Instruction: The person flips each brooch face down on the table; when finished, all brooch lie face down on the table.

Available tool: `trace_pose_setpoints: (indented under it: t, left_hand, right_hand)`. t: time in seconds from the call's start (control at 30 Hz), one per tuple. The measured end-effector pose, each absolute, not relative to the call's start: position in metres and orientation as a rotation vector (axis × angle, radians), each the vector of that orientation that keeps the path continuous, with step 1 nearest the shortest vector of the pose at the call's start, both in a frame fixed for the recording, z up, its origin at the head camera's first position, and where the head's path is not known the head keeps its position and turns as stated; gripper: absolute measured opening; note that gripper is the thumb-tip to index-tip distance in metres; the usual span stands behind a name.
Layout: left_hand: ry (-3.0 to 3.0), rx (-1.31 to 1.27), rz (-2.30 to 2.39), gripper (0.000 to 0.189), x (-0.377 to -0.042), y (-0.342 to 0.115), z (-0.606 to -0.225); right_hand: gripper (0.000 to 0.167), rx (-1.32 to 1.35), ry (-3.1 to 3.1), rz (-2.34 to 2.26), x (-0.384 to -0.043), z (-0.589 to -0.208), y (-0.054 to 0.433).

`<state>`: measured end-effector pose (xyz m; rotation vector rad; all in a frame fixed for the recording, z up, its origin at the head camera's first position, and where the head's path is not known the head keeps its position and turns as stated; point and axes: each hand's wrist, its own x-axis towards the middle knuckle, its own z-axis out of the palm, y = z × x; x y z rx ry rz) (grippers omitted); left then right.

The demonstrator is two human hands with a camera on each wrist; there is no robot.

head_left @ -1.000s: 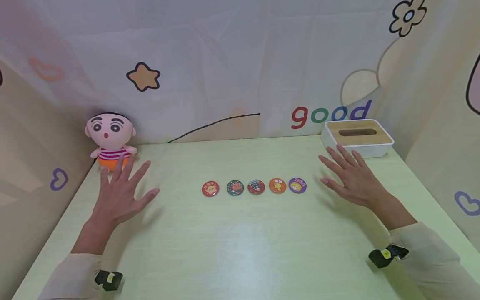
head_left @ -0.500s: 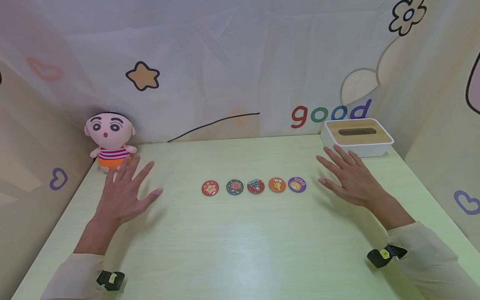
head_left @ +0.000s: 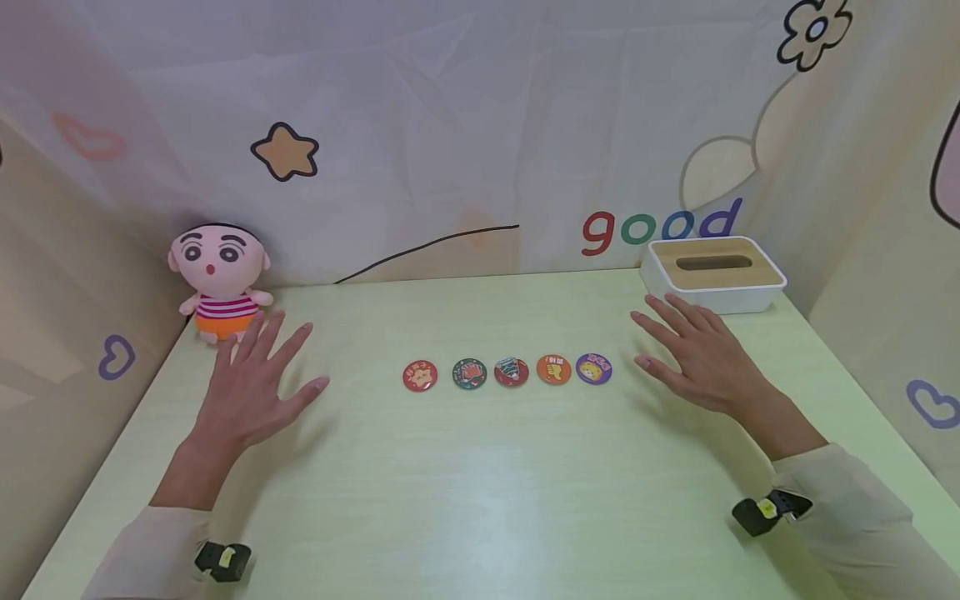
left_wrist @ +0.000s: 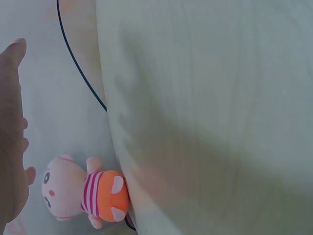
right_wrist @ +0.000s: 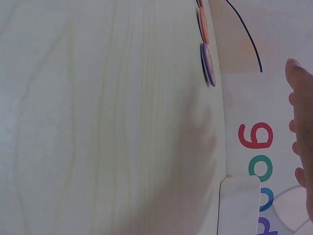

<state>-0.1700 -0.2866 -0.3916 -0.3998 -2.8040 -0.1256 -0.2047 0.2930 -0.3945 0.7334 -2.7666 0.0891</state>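
Several round badges lie in a row across the middle of the table: a red badge (head_left: 420, 376), a dark green badge (head_left: 469, 374), a red badge with a striped picture (head_left: 512, 372), an orange badge (head_left: 554, 369) and a purple badge (head_left: 594, 368). To their left my left hand (head_left: 251, 396) hovers over the table with fingers spread, holding nothing. Its fingertips overlap the feet of a plush doll (head_left: 227, 307) in the head view. My right hand (head_left: 701, 358), also spread and holding nothing, hovers right of the purple badge, in front of a tissue box (head_left: 712, 275).
The pale wooden table (head_left: 450, 500) meets a printed cloth backdrop (head_left: 420, 125) at the rear, with cloth at both sides too. The doll sits at the back left corner, the white tissue box with its wooden lid at the back right.
My left hand has shifted slightly right, away from the doll. The right hand has drifted a little left. The badges have stayed in place.
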Motion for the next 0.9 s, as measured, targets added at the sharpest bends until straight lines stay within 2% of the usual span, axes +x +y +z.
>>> trace_pose_setpoints:
  t: [0.9]
  left_hand:
    - [-2.746, -0.441, -0.111, 0.069, -0.173, -0.279, -0.389]
  right_hand:
    - [0.066, 0.695, -2.775, 0.105, -0.206, -0.393, 0.282]
